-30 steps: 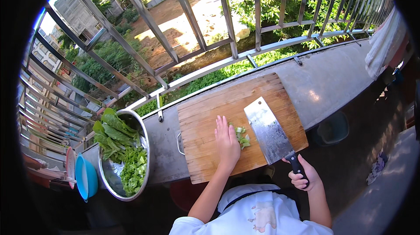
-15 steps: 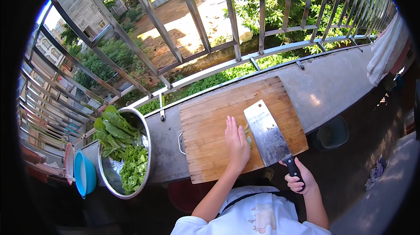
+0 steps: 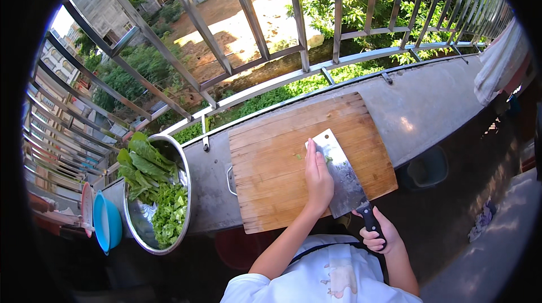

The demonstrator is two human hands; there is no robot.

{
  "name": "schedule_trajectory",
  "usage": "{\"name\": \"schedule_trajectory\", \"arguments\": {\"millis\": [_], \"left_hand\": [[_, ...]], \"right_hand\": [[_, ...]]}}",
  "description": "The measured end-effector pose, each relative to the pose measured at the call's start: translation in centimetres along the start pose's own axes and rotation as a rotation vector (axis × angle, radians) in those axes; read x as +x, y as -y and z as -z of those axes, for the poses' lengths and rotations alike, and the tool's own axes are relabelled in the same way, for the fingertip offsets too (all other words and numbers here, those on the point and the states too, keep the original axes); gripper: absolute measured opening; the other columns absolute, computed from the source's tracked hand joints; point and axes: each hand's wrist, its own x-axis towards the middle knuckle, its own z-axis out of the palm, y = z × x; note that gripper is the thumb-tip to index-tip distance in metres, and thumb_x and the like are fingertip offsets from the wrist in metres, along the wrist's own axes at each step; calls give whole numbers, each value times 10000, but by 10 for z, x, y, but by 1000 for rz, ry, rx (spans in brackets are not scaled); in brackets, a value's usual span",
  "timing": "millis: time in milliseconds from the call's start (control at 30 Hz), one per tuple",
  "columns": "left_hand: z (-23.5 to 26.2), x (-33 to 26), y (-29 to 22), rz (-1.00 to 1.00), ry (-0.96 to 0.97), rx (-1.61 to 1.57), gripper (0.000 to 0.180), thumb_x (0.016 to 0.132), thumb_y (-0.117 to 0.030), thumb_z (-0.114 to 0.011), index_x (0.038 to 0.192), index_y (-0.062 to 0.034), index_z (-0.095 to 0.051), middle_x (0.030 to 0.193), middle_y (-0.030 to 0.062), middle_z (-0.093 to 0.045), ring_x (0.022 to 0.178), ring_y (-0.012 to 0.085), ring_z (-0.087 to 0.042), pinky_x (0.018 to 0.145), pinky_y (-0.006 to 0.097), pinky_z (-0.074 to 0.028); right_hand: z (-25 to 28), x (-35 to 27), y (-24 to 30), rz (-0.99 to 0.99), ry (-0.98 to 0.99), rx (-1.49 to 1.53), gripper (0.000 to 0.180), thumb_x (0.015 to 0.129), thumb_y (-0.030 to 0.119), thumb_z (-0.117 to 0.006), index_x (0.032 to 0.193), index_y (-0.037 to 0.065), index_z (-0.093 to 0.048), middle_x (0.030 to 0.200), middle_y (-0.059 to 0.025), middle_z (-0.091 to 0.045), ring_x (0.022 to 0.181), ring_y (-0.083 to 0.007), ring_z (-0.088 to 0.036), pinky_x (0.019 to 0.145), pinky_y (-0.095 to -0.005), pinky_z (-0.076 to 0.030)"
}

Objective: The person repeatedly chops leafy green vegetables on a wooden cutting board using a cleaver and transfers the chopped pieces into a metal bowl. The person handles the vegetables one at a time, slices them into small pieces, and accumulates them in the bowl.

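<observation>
My right hand is wrapped round the black handle of a cleaver. Its broad steel blade lies tilted over the wooden cutting board, with small green bits on its face. Fingers straight and side by side, my left hand rests along the blade's left edge, holding nothing I can see. Some scraps of greens lie on the board just left of the blade tip. On the left stands a metal bowl holding whole lettuce leaves and chopped lettuce.
The board lies on a concrete ledge below metal railings. A blue basin and a pink one stand left of the bowl. A dark tub sits below on the right, and a white cloth hangs at far right.
My left hand has moved right, up against the cleaver's blade. The cleaver has shifted slightly left, and the greens between hand and blade are now mostly hidden.
</observation>
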Motion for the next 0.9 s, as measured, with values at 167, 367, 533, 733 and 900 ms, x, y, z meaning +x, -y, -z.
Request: {"name": "schedule_trajectory", "arguments": {"millis": [167,367,533,733,900], "left_hand": [[4,2,-4,31,-6,-240,489,985,-232,-252,1346,94,-300,1425,207,-298,1349,282,-245,1111,352,-152],[29,10,-16,22,-58,-518,488,982,-228,-232,1336,98,-315,1411,191,-328,1341,266,-258,1113,357,-160],[71,13,-39,-75,-168,-503,489,973,-233,-220,1338,76,-328,1415,179,-329,1344,265,-252,1116,361,-151],[145,21,-74,-297,-298,-556,498,965,-221,-231,1348,90,-296,1430,181,-300,1356,266,-225,1124,365,-127],[228,20,-100,-504,-513,-385,507,979,-250,-222,1340,100,-298,1415,208,-314,1343,277,-256,1127,377,-135]], "right_hand": [[-8,0,0,0,15,0,533,936,548,-298,1359,228,-336,557,6,-363,351,-47,-299,319,-189,-283],[-25,12,6,-79,17,-27,539,937,540,-311,1370,219,-316,548,15,-351,344,-42,-296,310,-186,-275],[-55,35,17,-179,124,60,571,942,545,-273,1389,190,-266,542,0,-355,342,-46,-329,294,-180,-290],[-114,95,27,-372,163,-75,562,957,521,-249,1375,146,-281,522,18,-320,337,-23,-313,272,-151,-285],[-185,162,7,-596,216,-313,548,960,510,-268,1378,156,-265,521,19,-344,336,-23,-301,277,-150,-264]]}}
